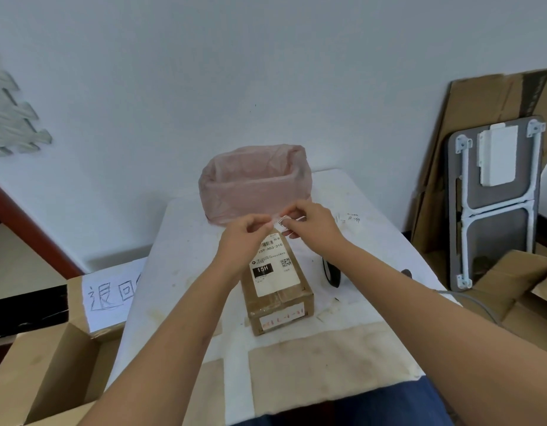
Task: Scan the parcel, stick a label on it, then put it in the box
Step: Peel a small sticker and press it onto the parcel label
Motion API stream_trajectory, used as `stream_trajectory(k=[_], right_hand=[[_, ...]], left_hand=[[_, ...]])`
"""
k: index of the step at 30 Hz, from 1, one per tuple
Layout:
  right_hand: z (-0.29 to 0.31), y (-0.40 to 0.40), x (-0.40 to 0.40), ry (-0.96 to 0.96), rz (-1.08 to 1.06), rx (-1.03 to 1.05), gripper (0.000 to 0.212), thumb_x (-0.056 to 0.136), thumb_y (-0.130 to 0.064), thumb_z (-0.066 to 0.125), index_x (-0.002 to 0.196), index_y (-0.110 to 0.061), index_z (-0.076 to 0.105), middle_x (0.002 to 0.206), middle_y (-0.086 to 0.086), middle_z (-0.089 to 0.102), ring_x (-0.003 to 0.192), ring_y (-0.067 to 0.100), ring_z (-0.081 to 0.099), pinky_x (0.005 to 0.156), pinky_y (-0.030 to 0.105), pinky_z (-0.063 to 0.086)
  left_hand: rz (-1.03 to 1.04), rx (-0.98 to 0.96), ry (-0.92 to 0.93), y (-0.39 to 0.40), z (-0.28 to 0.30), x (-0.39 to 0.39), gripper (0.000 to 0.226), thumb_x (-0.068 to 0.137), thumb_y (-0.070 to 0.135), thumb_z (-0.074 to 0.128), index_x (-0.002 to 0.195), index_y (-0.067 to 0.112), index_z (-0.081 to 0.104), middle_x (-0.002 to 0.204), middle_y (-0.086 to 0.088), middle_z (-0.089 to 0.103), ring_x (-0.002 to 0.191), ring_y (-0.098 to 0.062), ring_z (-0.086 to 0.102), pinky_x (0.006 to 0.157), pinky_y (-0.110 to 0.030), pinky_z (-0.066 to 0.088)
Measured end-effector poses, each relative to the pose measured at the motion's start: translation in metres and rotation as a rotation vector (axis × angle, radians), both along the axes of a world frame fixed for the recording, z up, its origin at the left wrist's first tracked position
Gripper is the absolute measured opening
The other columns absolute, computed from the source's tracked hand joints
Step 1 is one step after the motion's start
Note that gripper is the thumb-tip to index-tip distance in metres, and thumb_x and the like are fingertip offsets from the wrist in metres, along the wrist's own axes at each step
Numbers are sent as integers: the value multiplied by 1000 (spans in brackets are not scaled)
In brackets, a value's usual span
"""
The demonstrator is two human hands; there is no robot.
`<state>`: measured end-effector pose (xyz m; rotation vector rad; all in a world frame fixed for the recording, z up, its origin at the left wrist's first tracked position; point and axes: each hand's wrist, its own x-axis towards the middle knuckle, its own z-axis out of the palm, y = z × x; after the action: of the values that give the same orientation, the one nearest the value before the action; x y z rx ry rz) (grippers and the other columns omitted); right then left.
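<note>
Both sets of fingers are pinched on one small white label (281, 223), held in the air between the left hand (246, 230) and the right hand (309, 221); the left fingers (267, 225) grip one end of it and the right fingers (292, 219) the other, apparently peeling it from its backing, though the piece is too small to be sure which layer is which. The hands hover just above the far end of the parcel (277, 284), a brown carton that lies flat near the middle of the surface (367, 272), its long side running from the near edge toward the far edge, with a printed shipping sheet already on its top face and a narrow strip on its near end. Just beside it, toward the right edge, lies a dark object that I take to be the scanner (331, 270), set down and untouched. At the far edge stands a bin lined with a pink bag (253, 186). Off the left edge, lower down, an open cardboard box (51, 373) waits with a handwritten sign beside it. My judgement: scanning is likely done, the labelling is in hand but the label is not yet on the carton, and boxing the parcel is still to come.
</note>
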<state>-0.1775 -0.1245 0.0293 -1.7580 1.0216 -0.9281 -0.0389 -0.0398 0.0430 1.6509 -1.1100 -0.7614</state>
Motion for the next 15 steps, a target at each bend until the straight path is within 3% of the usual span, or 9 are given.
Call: stream_trajectory(k=[3, 6, 8, 12, 15], right_hand=[[0, 12, 3, -8, 41, 13, 15, 88, -7, 66, 102, -4, 68, 80, 2, 68, 55, 0, 66, 57, 10, 54], [-1, 21, 5, -29, 57, 48, 16, 87, -6, 66, 103, -3, 67, 82, 3, 68, 64, 9, 67, 63, 15, 58], [-1, 25, 7, -28, 54, 51, 16, 88, -6, 66, 104, -3, 67, 84, 3, 67, 69, 12, 66, 67, 19, 59], [-2, 30, 9, -11, 38, 32, 22, 88, -9, 66, 110, -9, 67, 96, 8, 69, 77, 15, 68, 75, 29, 61], [-3, 33, 8, -23, 22, 69, 24, 88, -11, 67, 112, -10, 65, 100, 10, 69, 78, 15, 69, 75, 29, 61]], left_hand=[[-21, -8, 73, 9, -5, -1, 12, 90, 20, 68, 99, 19, 77, 87, 5, 77, 66, 5, 66, 61, -12, 49], [26, 15, 124, 13, -11, 1, 11, 89, 22, 70, 92, 14, 76, 84, -2, 76, 72, -8, 66, 69, -23, 50], [41, 27, 169, 15, -13, 2, 12, 90, 21, 70, 92, 12, 76, 81, 0, 74, 73, -9, 62, 70, -23, 49], [79, 42, 219, 18, -15, 1, 14, 92, 19, 67, 96, 8, 75, 82, -3, 71, 64, -5, 60, 50, -10, 48], [94, 52, 235, 18, -16, 1, 15, 92, 19, 67, 98, 8, 75, 82, -3, 71, 61, -2, 61, 46, -8, 46]])
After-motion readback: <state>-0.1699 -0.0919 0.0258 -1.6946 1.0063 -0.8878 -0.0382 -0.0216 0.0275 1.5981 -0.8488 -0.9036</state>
